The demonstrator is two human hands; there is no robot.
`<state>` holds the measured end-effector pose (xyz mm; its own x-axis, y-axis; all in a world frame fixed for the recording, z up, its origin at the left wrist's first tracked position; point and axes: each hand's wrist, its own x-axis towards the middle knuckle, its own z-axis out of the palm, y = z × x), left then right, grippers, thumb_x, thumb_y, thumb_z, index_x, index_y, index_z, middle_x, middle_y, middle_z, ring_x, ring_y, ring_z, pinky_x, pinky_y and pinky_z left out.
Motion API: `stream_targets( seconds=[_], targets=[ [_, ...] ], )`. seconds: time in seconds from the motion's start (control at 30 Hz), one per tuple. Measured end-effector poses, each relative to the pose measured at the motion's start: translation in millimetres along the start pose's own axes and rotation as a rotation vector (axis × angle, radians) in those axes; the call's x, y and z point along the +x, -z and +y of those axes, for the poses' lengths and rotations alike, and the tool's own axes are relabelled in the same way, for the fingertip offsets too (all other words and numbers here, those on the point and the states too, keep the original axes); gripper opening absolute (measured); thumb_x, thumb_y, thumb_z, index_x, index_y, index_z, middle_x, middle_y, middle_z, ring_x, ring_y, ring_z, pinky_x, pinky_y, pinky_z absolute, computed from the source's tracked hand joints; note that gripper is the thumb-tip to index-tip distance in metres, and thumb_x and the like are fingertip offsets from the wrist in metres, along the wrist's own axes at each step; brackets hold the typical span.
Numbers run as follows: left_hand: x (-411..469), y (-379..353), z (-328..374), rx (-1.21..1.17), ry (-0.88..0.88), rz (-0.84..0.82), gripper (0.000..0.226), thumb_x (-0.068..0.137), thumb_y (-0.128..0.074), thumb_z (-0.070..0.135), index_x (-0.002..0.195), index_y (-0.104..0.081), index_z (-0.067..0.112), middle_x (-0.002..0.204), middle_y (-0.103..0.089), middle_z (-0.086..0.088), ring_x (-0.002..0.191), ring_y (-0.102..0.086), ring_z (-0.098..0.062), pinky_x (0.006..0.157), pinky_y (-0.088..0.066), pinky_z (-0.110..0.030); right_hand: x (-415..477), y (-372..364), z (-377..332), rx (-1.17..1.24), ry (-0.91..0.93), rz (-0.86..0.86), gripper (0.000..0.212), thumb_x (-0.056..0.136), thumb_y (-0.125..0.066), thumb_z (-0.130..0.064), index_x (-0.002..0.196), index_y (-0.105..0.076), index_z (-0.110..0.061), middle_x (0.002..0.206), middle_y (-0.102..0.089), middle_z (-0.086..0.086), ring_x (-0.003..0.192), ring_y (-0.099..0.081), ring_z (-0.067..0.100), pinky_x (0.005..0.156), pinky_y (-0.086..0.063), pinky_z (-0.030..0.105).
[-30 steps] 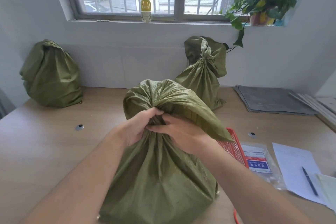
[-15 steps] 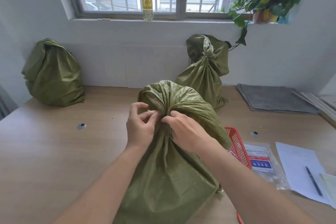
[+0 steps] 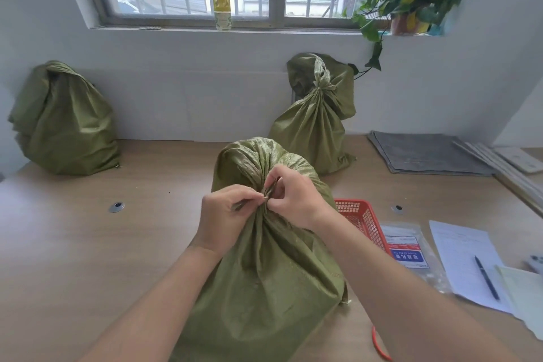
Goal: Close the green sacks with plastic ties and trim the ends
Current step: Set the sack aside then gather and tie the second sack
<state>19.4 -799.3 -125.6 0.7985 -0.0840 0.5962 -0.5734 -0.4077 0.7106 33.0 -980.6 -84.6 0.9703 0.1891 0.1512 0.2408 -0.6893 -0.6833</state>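
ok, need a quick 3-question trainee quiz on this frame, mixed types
1. True or false: the red basket sits to the left of the near sack.
2. Multiple choice: where are both hands working? A) at the near sack's gathered neck B) on the pen C) in the basket
3. Fill in: counting the near one, ___ green sacks stand on the table.

Key
1. False; the basket is on its right, partly hidden behind it.
2. A; the left hand and right hand pinch at the neck.
3. Three; the other two are the left sack and the back sack.
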Motion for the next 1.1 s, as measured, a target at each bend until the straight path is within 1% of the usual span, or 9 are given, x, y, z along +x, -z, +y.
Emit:
stream_targets(
  seconds=[0.17,0.4,0.47,0.57,0.67,0.8,0.93,1.03,1.1],
  targets=[
    [13.5,6.0,-0.7,0.034,-0.118,-0.096,0.009,0.082,-0.083,0.009,0.089,-0.084,0.014,0.087,-0.071,0.003,0.08,-0.069,-0.013,0.072,-0.058,-0.031,-3.1,6.0,1.6,-0.013,0.068,0.029,0.025,0.081,-0.073,-0.009,0.096,-0.079,-0.028,0.074,-0.07,-0.006,0.071,-0.063,0.007,0.067,-0.049,0.017],
    [23.6,14.0,8.2,-0.009,-0.142,-0.257,0.008,0.08,-0.083,0.009,0.086,-0.084,0.014,0.092,-0.075,0.003,0.085,-0.073,-0.018,0.078,-0.061,-0.034,-3.2,11.2,1.7,-0.032,0.124,-0.058,0.022,0.089,-0.074,-0.013,0.103,-0.081,-0.028,0.08,-0.074,-0.002,0.077,-0.065,0.017,0.072,-0.054,0.03],
    [27.1,16.1,8.0,0.015,-0.142,-0.318,0.009,0.079,-0.085,0.009,0.084,-0.084,0.016,0.09,-0.075,0.005,0.081,-0.071,-0.016,0.074,-0.06,-0.034,-4.0,14.2,2.5,-0.064,0.172,-0.095,0.018,0.091,-0.075,-0.013,0.104,-0.081,-0.024,0.081,-0.072,0.001,0.077,-0.061,0.02,0.07,-0.049,0.03],
    [32.8,17.6,9.7,0.06,-0.161,-0.358,0.01,0.077,-0.087,0.013,0.082,-0.083,0.02,0.084,-0.074,0.006,0.073,-0.068,-0.018,0.066,-0.057,-0.035,-5.2,16.9,0.6,-0.129,0.243,-0.145,0.019,0.095,-0.071,-0.013,0.109,-0.08,-0.023,0.079,-0.057,-0.009,0.073,-0.05,0.004,0.066,-0.036,0.014],
    [31.0,19.3,9.8,0.021,-0.157,-0.364,0.011,0.079,-0.086,0.007,0.082,-0.083,0.018,0.086,-0.077,0.007,0.071,-0.07,-0.018,0.065,-0.058,-0.031,-3.7,19.3,0.4,-0.133,0.26,-0.157,0.018,0.095,-0.07,-0.011,0.104,-0.08,-0.023,0.077,-0.049,-0.012,0.072,-0.045,0.0,0.066,-0.032,0.019],
    [28.5,20.0,5.0,0.048,-0.057,-0.388,0.02,0.083,-0.081,0.0,0.084,-0.081,0.02,0.075,-0.075,0.004,0.059,-0.069,-0.016,0.063,-0.057,-0.027,-5.5,20.7,1.3,-0.124,0.265,-0.184,0.027,0.092,-0.071,-0.008,0.108,-0.08,-0.028,0.074,-0.054,-0.01,0.069,-0.048,0.002,0.065,-0.038,0.018],
    [33.0,22.9,-3.0,0.227,-0.229,-0.446,0.014,0.094,-0.071,0.035,0.094,-0.081,0.026,0.084,-0.071,0.013,0.071,-0.067,-0.008,0.063,-0.056,-0.034,-6.1,21.4,6.4,-0.062,0.215,-0.151,0.035,0.09,-0.075,-0.009,0.117,-0.078,-0.031,0.077,-0.069,-0.009,0.073,-0.062,0.009,0.071,-0.048,0.02],
    [31.5,23.4,-6.4,0.326,-0.262,-0.409,0.017,0.096,-0.068,0.038,0.094,-0.082,0.028,0.088,-0.071,0.016,0.074,-0.067,-0.004,0.061,-0.057,-0.038,-6.0,21.2,13.1,0.089,0.152,-0.063,0.023,0.083,-0.083,-0.008,0.101,-0.082,-0.023,0.073,-0.076,-0.004,0.064,-0.065,0.001,0.068,-0.047,0.012],
    [27.4,19.8,-5.9,0.367,-0.251,-0.356,0.005,0.091,-0.077,0.027,0.091,-0.081,0.03,0.085,-0.07,0.018,0.069,-0.06,0.0,0.058,-0.056,-0.037,-7.7,19.1,17.6,0.181,0.12,-0.032,0.015,0.08,-0.084,-0.003,0.088,-0.082,-0.015,0.072,-0.077,-0.001,0.065,-0.071,0.007,0.07,-0.055,0.019]
  ],
)
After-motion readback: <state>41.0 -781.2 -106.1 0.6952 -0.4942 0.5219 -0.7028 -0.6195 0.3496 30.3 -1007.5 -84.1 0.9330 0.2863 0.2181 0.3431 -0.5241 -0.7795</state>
